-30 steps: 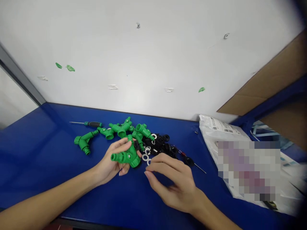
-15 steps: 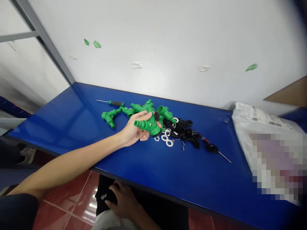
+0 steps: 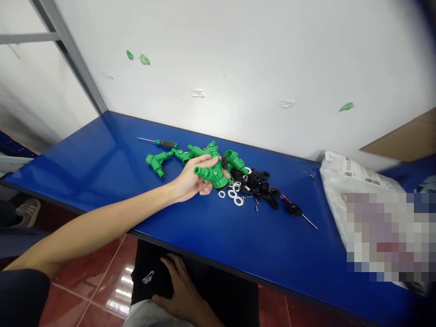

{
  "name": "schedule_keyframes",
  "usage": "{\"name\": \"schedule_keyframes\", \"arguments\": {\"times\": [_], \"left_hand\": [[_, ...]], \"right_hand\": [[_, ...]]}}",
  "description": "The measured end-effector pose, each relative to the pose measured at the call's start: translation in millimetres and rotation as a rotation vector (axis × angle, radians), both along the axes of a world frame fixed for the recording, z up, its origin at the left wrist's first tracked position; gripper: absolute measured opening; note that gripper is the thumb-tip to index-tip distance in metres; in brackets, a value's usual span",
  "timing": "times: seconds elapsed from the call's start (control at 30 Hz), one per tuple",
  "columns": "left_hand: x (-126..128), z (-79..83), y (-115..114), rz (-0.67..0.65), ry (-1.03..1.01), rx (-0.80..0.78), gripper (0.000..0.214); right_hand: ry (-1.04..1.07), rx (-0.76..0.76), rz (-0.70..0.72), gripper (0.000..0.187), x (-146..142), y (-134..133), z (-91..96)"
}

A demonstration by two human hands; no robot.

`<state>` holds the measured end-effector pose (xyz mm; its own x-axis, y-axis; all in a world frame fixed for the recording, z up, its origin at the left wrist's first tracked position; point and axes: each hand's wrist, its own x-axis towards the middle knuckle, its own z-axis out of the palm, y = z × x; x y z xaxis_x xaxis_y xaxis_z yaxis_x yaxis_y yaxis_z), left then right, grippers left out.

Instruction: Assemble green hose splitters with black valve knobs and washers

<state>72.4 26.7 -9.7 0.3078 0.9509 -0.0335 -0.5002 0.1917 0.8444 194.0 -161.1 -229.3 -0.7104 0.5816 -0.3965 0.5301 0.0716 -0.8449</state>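
Note:
My left hand [image 3: 194,181] reaches out over the blue table [image 3: 102,168] and is closed around a green plastic tap fitting [image 3: 213,175]. Behind it lie other green fittings [image 3: 184,154] in a loose heap. Just right of the held fitting are white washers [image 3: 235,196], small black rings and caps [image 3: 262,184] and a few screws. My right hand [image 3: 180,288] is below the table edge, resting flat on my lap on black shorts, fingers spread and holding nothing.
A screwdriver with a dark handle [image 3: 163,143] lies behind the fittings, and a second thin one [image 3: 301,215] lies right of the black parts. A white plastic bag [image 3: 357,195] fills the table's right end. A white wall stands behind. Red floor tiles show below.
My right hand has dropped from beside the washers down to my lap. The view has pulled back and tilted, showing the table edge and floor. My left hand keeps its hold on the fitting.

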Motion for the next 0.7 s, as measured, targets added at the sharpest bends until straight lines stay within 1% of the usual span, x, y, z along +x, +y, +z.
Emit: {"name": "schedule_keyframes", "arguments": {"times": [0.1, 0.2, 0.27, 0.33, 0.37, 0.4, 0.43, 0.5, 0.57, 0.7], "left_hand": [[0, -1.0, 1, -0.003, 0.007, 0.004, 0.021], [0, -1.6, 1, -0.006, 0.009, 0.004, 0.021], [0, -1.0, 1, -0.005, 0.011, 0.001, 0.021], [1, 0.3, 0, 0.0, 0.013, -0.001, 0.022], [1, 1.0, 0, 0.003, 0.013, 0.0, 0.023], [1, 1.4, 0, 0.007, 0.012, 0.001, 0.024], [1, 1.7, 0, 0.01, 0.01, 0.003, 0.025], [1, 1.4, 0, 0.012, 0.005, 0.006, 0.025], [0, 0.8, 0, 0.01, -0.001, 0.006, 0.024], [0, 0.8, -1, 0.005, -0.007, -0.01, 0.021]], "right_hand": [[0.024, -0.059, -0.055, 0.108, 13, -4, -4.3], [0.074, -0.079, -0.114, 0.101, 23, -7, -9.6], [0.112, -0.065, -0.167, 0.088, 26, -6, -15.5], [0.14, -0.028, -0.239, 0.062, 25, -3, -24.0], [0.148, -0.001, -0.279, 0.049, 25, 0, -28.7], [0.152, 0.031, -0.318, 0.04, 25, 3, -33.2], [0.152, 0.067, -0.352, 0.038, 26, 5, -37.0], [0.144, 0.151, -0.4, 0.039, 35, 6, -40.9], [0.123, 0.251, -0.417, 0.036, 52, -1, -39.2], [0.066, 0.473, -0.374, 0.025, 101, -30, -27.6]]}}
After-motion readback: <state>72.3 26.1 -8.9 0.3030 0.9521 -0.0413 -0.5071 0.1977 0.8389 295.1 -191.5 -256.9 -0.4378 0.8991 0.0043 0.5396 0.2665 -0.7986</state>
